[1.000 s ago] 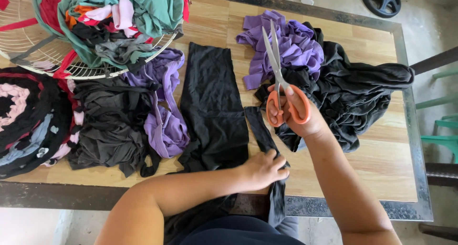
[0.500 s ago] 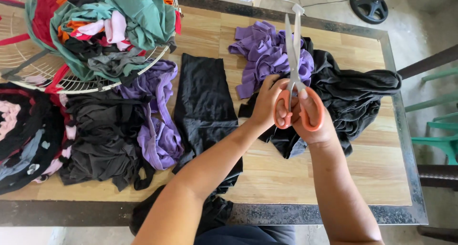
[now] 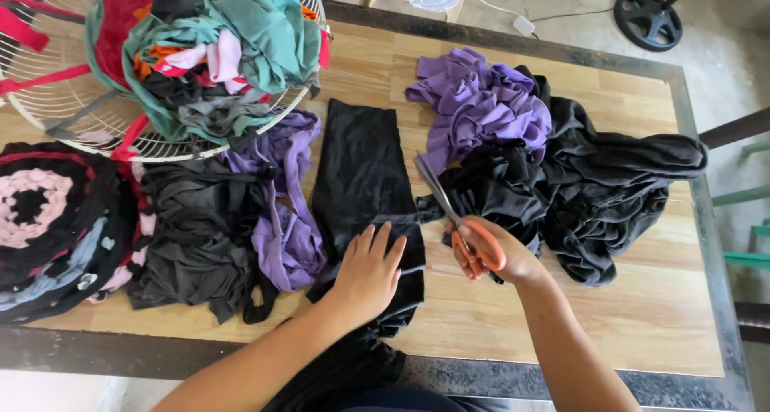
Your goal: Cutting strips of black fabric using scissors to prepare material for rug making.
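Left hand flat on black cloth, right hand holding orange-handled scissors beside it.

The left hand (image 3: 367,272) lies palm down with its fingers (image 3: 377,239) spread apart and pressed on the near end of a long black cloth strip (image 3: 358,163), which runs away from the hand across the wooden desk (image 3: 642,316) and hangs over the near edge below the wrist. Just to the right, the right hand (image 3: 491,255) has its fingers clamped through the loops of the scissors (image 3: 449,211); the blades point up and left, their tips at the strip's right edge. Beyond the scissors sits a heap of black fabric (image 3: 609,187) with purple fabric (image 3: 481,107) on top. Left of the strip lie purple strips (image 3: 285,227), a dark pile (image 3: 200,235), a round braided mat (image 3: 48,219) and a fan grille (image 3: 56,107) loaded with coloured scraps.
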